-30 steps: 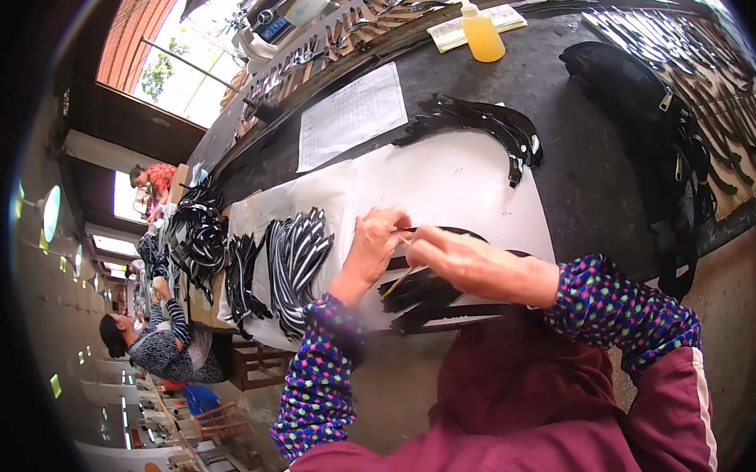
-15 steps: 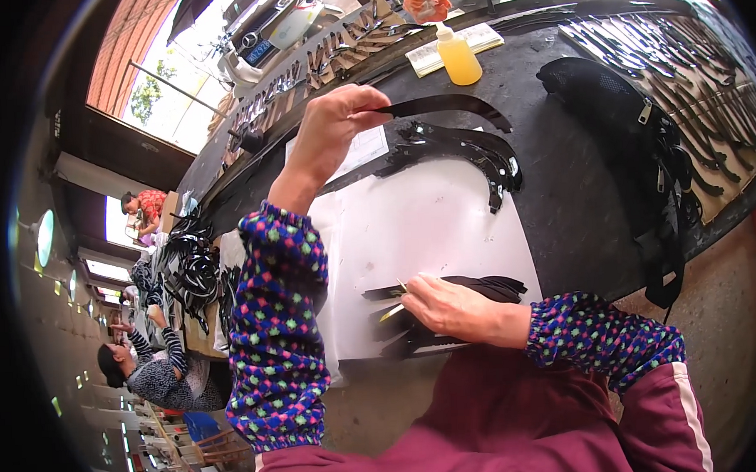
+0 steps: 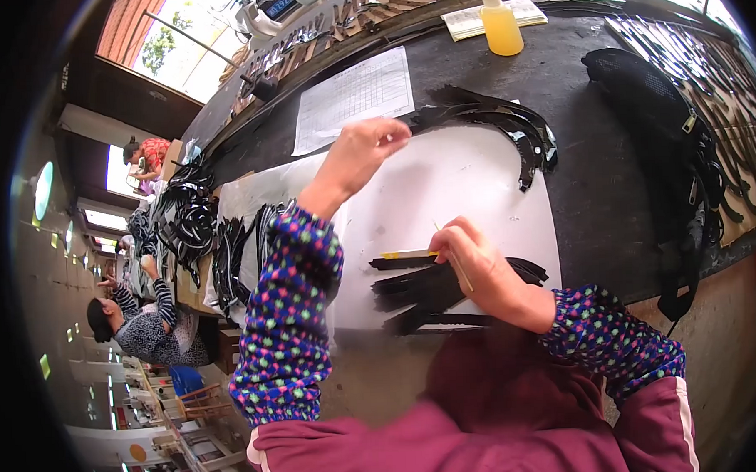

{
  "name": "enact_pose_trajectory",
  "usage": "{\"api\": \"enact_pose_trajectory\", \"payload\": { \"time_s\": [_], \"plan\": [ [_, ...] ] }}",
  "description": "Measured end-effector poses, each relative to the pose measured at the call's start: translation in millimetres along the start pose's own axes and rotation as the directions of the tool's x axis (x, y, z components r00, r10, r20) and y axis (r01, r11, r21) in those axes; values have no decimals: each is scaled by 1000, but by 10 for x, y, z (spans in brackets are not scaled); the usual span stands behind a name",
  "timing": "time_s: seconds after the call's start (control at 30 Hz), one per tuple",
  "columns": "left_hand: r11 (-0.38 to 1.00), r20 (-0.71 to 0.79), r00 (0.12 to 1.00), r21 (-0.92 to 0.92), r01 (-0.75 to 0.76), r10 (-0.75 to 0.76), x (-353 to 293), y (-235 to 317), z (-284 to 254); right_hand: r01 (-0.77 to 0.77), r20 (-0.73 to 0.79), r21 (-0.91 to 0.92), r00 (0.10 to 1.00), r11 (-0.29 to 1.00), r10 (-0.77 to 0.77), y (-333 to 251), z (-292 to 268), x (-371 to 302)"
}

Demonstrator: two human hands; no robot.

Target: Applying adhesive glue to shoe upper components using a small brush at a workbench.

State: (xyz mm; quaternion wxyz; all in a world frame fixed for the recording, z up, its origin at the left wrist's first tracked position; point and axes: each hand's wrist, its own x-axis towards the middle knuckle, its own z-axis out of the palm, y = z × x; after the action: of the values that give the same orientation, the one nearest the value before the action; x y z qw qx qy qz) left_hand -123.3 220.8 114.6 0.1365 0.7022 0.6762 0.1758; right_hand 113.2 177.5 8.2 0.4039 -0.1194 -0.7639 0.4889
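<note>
Head view: the left hand (image 3: pixel 360 153) hovers over the far edge of the white sheet (image 3: pixel 468 183), fingertips pinched together (on what, I cannot tell); the right hand (image 3: pixel 477 262) grips a thin stick (image 3: pixel 455 258) at the sheet's near edge, touching the black strips (image 3: pixel 422 293) lying there.

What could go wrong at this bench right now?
1. The right hand works a thin stick over a black strip on the white sheet; glue might smear onto the sheet.
2. The left hand is raised over the curved black pieces and could knock them askew.
3. The yellow bottle could be tipped by a long reach.
</note>
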Motion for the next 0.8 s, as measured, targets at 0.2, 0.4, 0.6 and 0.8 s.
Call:
{"api": "enact_pose_trajectory", "payload": {
  "time_s": [0.2, 0.4, 0.6, 0.8],
  "plan": [
    [962, 110, 973, -165, 220, -204, -1398, -25, 371, -160, -179, 113, 967, 981, 179, -77, -20, -19],
    [976, -24, 982, -120, 182, -186, -1450, -15, 534, 38, 23, -206, 999, 978, -34, -306, -173, -279],
    [986, -417, 903, 72, 148, -105, -904, -230, 642, 169, 202, -402, 975, 900, -93, -442, -95, -372],
    [927, -370, 853, -76, 368, -369, -662, -399, 598, 181, 202, -447, 974, 876, -98, -400, -82, -360]
  ]
}}
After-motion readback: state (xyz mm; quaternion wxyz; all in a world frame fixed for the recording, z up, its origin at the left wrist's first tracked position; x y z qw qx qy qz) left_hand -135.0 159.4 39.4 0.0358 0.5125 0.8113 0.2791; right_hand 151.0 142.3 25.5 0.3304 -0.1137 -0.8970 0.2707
